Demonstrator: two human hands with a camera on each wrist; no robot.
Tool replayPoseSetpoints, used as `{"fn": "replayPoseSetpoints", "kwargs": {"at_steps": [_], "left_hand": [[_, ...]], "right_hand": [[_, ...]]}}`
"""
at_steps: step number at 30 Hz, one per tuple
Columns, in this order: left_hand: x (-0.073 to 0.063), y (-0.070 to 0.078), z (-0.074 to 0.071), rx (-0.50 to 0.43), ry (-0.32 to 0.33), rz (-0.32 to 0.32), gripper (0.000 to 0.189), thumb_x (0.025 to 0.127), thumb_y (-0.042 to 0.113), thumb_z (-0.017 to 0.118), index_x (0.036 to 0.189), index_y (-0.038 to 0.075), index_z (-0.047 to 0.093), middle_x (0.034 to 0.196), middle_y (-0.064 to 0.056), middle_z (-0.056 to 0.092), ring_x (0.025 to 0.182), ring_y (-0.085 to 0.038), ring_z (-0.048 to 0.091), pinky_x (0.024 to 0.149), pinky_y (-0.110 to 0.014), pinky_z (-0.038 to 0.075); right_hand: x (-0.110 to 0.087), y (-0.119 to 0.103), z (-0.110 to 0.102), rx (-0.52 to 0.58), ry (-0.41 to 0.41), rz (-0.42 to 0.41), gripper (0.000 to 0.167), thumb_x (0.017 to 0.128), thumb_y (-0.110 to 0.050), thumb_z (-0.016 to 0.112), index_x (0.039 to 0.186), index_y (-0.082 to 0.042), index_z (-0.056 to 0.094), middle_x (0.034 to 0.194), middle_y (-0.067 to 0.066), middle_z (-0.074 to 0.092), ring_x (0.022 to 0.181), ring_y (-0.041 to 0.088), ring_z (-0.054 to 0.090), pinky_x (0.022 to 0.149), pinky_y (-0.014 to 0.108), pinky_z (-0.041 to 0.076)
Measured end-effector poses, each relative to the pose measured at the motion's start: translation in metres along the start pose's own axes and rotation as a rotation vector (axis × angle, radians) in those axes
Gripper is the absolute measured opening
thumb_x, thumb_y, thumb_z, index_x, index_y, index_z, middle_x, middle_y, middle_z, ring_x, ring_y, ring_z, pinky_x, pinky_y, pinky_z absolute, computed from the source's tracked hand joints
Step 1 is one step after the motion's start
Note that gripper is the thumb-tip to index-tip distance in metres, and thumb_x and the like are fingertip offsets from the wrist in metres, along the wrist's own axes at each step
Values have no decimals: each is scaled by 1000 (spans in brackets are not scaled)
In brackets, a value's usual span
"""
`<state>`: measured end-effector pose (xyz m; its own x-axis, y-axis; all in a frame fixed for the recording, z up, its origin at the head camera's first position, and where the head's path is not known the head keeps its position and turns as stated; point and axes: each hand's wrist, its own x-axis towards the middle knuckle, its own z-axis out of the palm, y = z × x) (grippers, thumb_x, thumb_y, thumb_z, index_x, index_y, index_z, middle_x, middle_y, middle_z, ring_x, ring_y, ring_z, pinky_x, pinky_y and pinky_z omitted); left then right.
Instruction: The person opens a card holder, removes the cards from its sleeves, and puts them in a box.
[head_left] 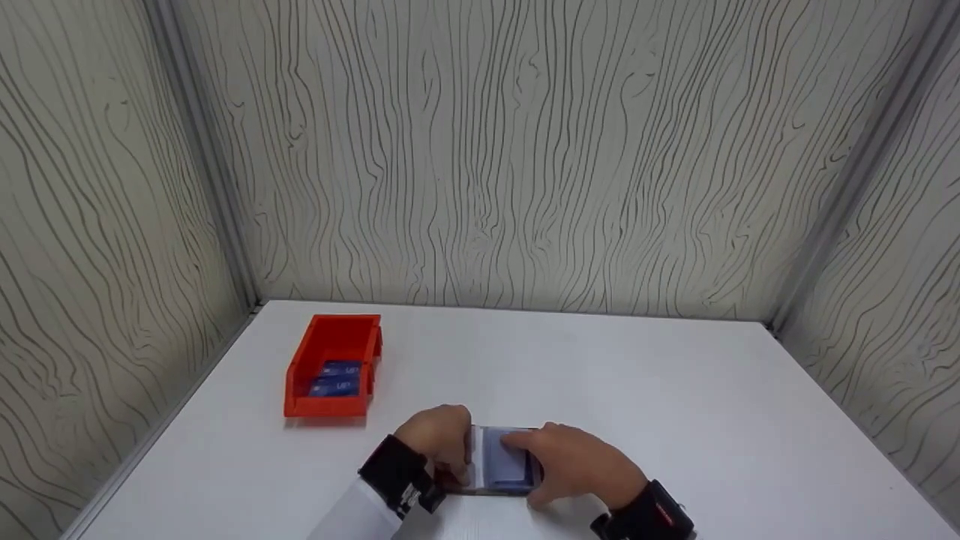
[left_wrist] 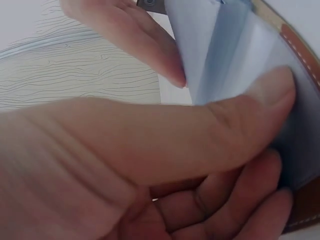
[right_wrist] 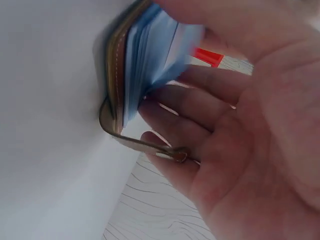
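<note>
— Where to find the card holder [head_left: 502,463]?
— Between the left hand [head_left: 442,442] and right hand [head_left: 576,459]: gripped by the left, thumb on clear sleeves [left_wrist: 245,52], fingers curled behind; pinched by the right.
— Seen only from the wrists?
— From the left, a brown, stitched cover [left_wrist: 302,52]; from the right, a thin, bent strap [right_wrist: 137,144].
— Beyond the left hand?
— Whole only from the head: a red plastic bin [head_left: 326,406] with blue cards [head_left: 335,385]. Beneath, a smooth white worktop [head_left: 637,382]; farther off, pale walls [head_left: 480,150] with wavy grain.

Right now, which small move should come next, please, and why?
Perhaps the right hand should spread the translucent sleeves a little wider: they stand only partly fanned, this hand touches them, and the left hand holds the wallet open.
</note>
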<state>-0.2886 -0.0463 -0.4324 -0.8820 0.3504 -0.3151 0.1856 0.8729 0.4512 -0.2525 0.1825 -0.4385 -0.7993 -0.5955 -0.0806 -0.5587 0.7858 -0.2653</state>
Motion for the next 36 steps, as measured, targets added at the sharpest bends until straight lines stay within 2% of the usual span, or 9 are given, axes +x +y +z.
{"fn": "replayPoseSetpoints", "kwargs": {"at_steps": [5, 10, 15, 18, 21, 25, 29, 32, 36], "left_hand": [[-2, -1, 0, -26, -2, 11, 25, 71, 1, 97, 75, 10, 74, 73, -1, 64, 72, -18, 55, 68, -32, 47], [-1, 0, 2, -16, -16, -10, 26, 73, 1, 96, 80, 10, 73, 76, -1, 66, 75, -18, 57, 73, -34, 50], [-1, 1, 1, 14, -1, -20, 26, 73, 2, 97, 82, 9, 73, 77, -2, 66, 75, -18, 56, 74, -34, 52], [-3, -1, -3, 26, 4, 8, 25, 72, 5, 98, 78, 10, 74, 73, 1, 64, 72, -16, 54, 68, -31, 48], [-5, -6, -9, 23, 5, 45, 22, 73, 8, 97, 74, 10, 75, 69, 2, 63, 69, -14, 54, 63, -28, 44], [-8, -14, -21, -30, 8, 55, 19, 78, 9, 95, 73, 9, 77, 66, 1, 65, 66, -14, 56, 60, -27, 43], [-10, -19, -28, -69, 41, 74, 17, 79, 6, 93, 74, 9, 77, 65, 0, 65, 64, -14, 56, 58, -27, 43], [-11, -21, -30, -59, 69, 75, 13, 81, 5, 90, 75, 9, 79, 66, 0, 66, 63, -15, 57, 61, -31, 50], [-13, -22, -34, -76, 71, 41, 8, 86, 6, 87, 84, 9, 80, 73, -3, 69, 69, -20, 61, 77, -45, 62]], "right_hand": [[2, 5, -3, -1, 29, -2, 54, 88, -28, 88, 137, -15, 72, 109, -5, 76, 91, 7, 58, 81, 29, 54], [6, 7, -3, -39, 182, 9, 36, 89, -21, 88, 121, -8, 77, 107, 2, 80, 90, 10, 67, 80, 34, 60], [10, 10, -1, -30, 318, 54, 23, 89, -22, 89, 101, -9, 74, 86, -1, 71, 75, 6, 54, 64, 25, 48], [11, 9, -1, 1, 326, 79, 21, 89, -22, 89, 96, -11, 72, 80, -2, 69, 73, 5, 49, 63, 24, 43], [12, 8, -2, 29, 324, 80, 18, 89, -20, 88, 95, -12, 73, 81, -2, 71, 74, 6, 51, 65, 25, 45], [16, 5, -1, 48, 314, 58, 15, 90, -19, 86, 98, -12, 76, 85, -1, 75, 76, 4, 55, 67, 25, 50], [17, 3, 3, 44, 306, 50, 15, 90, -18, 86, 100, -13, 77, 86, -3, 76, 77, 2, 56, 69, 25, 51], [18, 1, 5, 38, 304, 50, 16, 89, -18, 87, 101, -13, 76, 86, -4, 75, 77, 3, 55, 70, 26, 51], [22, -3, 6, 20, 311, 43, 18, 88, -20, 87, 101, -14, 76, 87, -5, 74, 78, 3, 55, 70, 27, 52]]}}
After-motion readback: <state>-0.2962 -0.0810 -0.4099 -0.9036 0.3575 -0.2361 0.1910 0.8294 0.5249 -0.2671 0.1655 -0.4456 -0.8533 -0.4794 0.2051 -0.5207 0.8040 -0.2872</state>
